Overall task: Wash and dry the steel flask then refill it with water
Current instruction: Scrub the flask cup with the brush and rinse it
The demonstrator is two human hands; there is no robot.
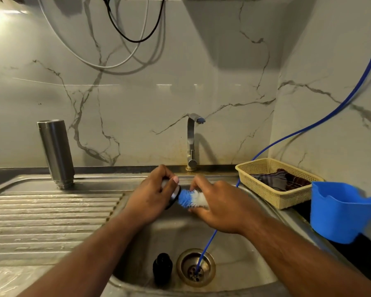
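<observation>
Hard-to-see stuff first. The round piece in the left hand point(153, 196) is mostly getting buried under the fingers, so we're only seeing a shiny steel rim with a dark edge. We're calling it the lid point(174, 195), but we can't make out much more of it. The handle of the brush point(191, 198) is disappearing completely inside the right hand point(221, 205). There's also a small black thing point(162, 267) lying in the sink basin point(240, 260) below the left fingers, beside the drain point(195, 267), and we can't tell what it is. A blue tube point(206, 247) is passing under the right hand and running down into that drain.

The steel flask point(56, 153) is sitting well off to the left of the left fingers, apart from both hands. It's a plain brushed-steel cylinder, standing mouth-down with its threaded neck resting on the ribbed drainboard point(51, 211).

Now the fingers. The left ones are curling round the lid and gripping it by the edge, with one fingertip point(176, 180) lying over the top. The right ones are wrapping closed round the brush at the white part of the bristles. The blue bristle tip is sticking out between the two hands and touching the lid.
</observation>
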